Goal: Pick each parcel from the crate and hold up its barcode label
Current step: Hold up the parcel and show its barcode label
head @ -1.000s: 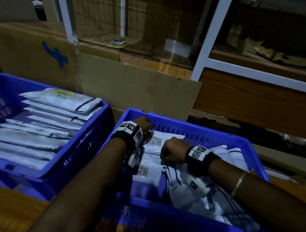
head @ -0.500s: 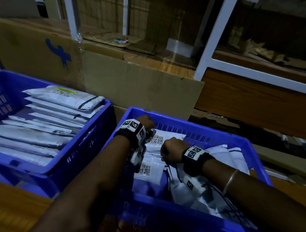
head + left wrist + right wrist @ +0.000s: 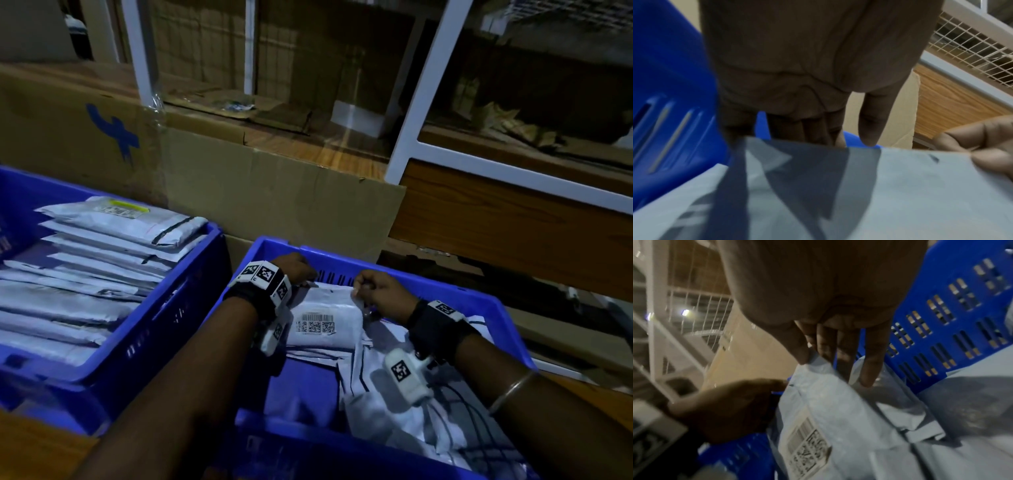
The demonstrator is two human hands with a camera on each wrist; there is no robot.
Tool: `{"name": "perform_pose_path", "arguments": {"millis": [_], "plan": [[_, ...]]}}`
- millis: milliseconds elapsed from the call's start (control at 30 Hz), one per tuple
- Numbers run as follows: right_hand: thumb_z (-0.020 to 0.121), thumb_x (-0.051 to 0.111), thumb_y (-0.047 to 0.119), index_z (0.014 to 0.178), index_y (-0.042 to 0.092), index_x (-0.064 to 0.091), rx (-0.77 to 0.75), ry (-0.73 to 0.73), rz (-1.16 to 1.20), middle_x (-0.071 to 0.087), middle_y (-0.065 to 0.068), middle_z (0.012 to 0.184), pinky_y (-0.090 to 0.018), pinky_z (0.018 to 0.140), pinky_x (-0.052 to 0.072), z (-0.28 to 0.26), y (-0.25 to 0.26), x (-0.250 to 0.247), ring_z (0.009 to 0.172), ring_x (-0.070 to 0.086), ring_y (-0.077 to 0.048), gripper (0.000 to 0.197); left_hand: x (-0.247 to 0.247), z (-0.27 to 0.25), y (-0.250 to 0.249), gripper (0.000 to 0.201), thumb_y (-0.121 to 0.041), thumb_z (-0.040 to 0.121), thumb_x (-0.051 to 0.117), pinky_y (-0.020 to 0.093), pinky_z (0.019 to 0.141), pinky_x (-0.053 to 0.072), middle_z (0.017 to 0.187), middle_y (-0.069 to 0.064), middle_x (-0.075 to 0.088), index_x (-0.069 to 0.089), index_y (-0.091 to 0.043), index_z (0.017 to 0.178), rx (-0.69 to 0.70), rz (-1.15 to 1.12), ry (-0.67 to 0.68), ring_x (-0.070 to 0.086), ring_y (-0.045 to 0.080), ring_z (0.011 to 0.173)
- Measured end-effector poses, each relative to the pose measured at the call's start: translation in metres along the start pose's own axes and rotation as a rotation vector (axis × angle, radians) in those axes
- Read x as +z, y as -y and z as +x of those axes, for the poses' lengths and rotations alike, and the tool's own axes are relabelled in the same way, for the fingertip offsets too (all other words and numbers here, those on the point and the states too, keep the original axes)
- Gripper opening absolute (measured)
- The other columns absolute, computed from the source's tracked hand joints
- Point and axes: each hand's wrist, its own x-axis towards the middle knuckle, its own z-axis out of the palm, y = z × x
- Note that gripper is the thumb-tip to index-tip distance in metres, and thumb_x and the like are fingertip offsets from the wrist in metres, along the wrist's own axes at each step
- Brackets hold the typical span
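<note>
A grey plastic parcel [image 3: 325,318] stands tilted up inside the blue crate [image 3: 445,291] on the right, its barcode label [image 3: 315,323] facing me. My left hand [image 3: 298,269] grips its top left corner and my right hand [image 3: 380,293] pinches its top right corner. In the right wrist view the thumb and fingers [image 3: 840,352] pinch the parcel's edge [image 3: 818,369], with the label [image 3: 807,446] below. In the left wrist view my fingers [image 3: 818,128] go behind the parcel's top edge [image 3: 859,178]. More grey parcels [image 3: 394,404] lie loose in the crate.
A second blue crate [image 3: 154,335] on the left holds a stack of several grey parcels [image 3: 85,274]. Cardboard sheets [image 3: 274,192] stand behind both crates. A white-framed rack with wooden panels [image 3: 496,219] rises at the back right.
Both hands have lifted the parcel and tipped it upright. Its label now faces me, and the right hand has moved up to the top right corner.
</note>
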Motion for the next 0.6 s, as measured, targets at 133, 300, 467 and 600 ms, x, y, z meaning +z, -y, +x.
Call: {"name": "perform_pose_path", "arguments": {"millis": [133, 300, 467, 600], "plan": [[0.100, 0.049, 0.003, 0.079, 0.012, 0.046, 0.002, -0.077, 0.078, 0.044, -0.012, 0.056, -0.017, 0.040, 0.034, 0.001, -0.005, -0.009, 0.041, 0.042, -0.016, 0.023, -0.002, -0.006, -0.001, 0.028, -0.026, 0.091, 0.064, 0.024, 0.079, 0.043, 0.108, 0.011, 0.067, 0.072, -0.003, 0.104, 0.062, 0.064, 0.028, 0.060, 0.026, 0.109], [0.098, 0.052, 0.005, 0.076, 0.017, 0.046, 0.001, -0.249, 0.071, 0.046, -0.005, 0.064, -0.028, 0.057, 0.035, 0.004, -0.017, -0.017, 0.060, 0.043, -0.018, 0.025, -0.001, 0.001, 0.003, 0.045, -0.051, 0.083, 0.067, 0.025, 0.058, 0.037, 0.053, -0.003, 0.052, 0.059, -0.016, 0.057, 0.048, -0.014, 0.064, 0.050, 0.013, 0.055], [0.099, 0.050, 0.005, 0.080, 0.015, 0.048, 0.015, -0.312, 0.163, 0.051, -0.006, 0.069, -0.029, 0.058, 0.039, 0.002, -0.019, -0.018, 0.064, 0.048, -0.019, 0.022, -0.002, 0.002, 0.006, 0.016, -0.022, 0.081, 0.077, 0.026, 0.071, 0.045, 0.071, 0.004, 0.061, 0.068, -0.010, 0.075, 0.080, 0.028, 0.028, 0.057, 0.016, 0.073], [0.095, 0.058, 0.003, 0.093, 0.010, 0.048, 0.011, -0.239, 0.267, 0.054, -0.006, 0.068, -0.018, 0.044, 0.041, -0.006, -0.013, -0.014, 0.056, 0.052, -0.016, 0.012, -0.002, 0.002, 0.005, 0.013, -0.023, 0.087, 0.070, 0.028, 0.079, 0.047, 0.081, 0.009, 0.065, 0.069, -0.011, 0.081, 0.079, 0.070, -0.025, 0.060, 0.019, 0.083]]}}
